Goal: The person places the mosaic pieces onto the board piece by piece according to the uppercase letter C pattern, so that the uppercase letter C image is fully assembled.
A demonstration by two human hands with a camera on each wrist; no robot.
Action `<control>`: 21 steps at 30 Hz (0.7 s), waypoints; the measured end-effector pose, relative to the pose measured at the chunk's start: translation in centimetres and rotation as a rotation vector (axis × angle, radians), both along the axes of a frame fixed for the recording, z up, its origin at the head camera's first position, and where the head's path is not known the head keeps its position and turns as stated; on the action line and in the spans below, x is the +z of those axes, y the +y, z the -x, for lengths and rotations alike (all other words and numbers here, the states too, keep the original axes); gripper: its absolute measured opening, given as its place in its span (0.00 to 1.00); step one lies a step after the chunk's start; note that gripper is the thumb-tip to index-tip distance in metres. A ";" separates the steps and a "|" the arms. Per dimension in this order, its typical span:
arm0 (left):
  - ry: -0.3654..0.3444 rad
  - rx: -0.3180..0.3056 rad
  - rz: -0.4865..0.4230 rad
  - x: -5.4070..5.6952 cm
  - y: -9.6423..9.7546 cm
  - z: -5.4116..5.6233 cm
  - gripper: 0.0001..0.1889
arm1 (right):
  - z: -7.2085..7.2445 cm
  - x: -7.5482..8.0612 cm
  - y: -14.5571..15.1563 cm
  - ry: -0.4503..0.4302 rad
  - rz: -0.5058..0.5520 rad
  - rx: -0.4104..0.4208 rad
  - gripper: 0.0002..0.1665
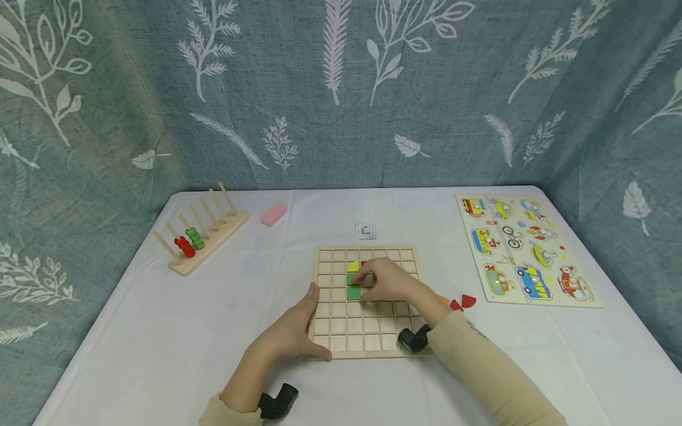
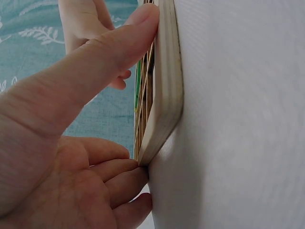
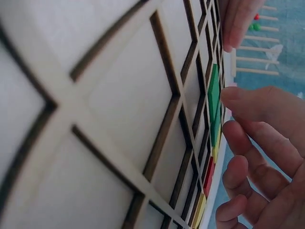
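Observation:
A wooden grid board (image 1: pixel 338 326) lies on the table with yellow (image 1: pixel 353 267) and green tiles (image 1: pixel 354 293) in its cells. A bit of red tile (image 3: pixel 208 174) also shows in the right wrist view. My left hand (image 1: pixel 290 325) spans the board's near left corner, thumb on the front edge and fingers along the left side. Over the board, my right hand (image 1: pixel 388 279) has its fingertips close by the green tiles. In the right wrist view nothing shows between its thumb and loosely bent fingers. That hand hides part of the tiles behind it.
A small pattern card (image 1: pixel 365 231) lies behind the board. Loose red pieces (image 1: pixel 468 301) are beside the right forearm. At the right lies a vehicle puzzle board (image 1: pixel 503 251); at the left stand a peg rack (image 1: pixel 213 241) with beads and a pink block (image 1: pixel 274 214).

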State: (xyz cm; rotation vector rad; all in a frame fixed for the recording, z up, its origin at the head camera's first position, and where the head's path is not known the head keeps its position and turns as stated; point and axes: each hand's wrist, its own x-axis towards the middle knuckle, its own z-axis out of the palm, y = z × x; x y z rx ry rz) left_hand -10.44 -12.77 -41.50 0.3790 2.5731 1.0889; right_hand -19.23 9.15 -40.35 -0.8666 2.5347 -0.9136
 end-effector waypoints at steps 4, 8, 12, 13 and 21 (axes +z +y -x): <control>-0.001 -0.001 0.004 -0.1 0.0 0.0 0.68 | -0.1 0.0 0.5 -0.002 0.023 0.000 0.16; 0.001 0.003 -0.009 -0.1 0.1 -0.1 0.68 | -0.2 0.1 1.1 0.004 0.050 -0.005 0.17; 0.000 0.010 -0.005 -0.1 0.2 -0.2 0.68 | -0.4 0.2 1.9 0.002 0.062 -0.028 0.18; 0.000 0.011 -0.005 -0.2 0.2 -0.2 0.68 | -0.5 0.3 2.2 0.003 0.060 -0.040 0.18; -0.002 0.024 -0.012 -0.2 0.2 -0.3 0.68 | -0.8 0.9 5.0 0.027 0.104 -0.076 0.19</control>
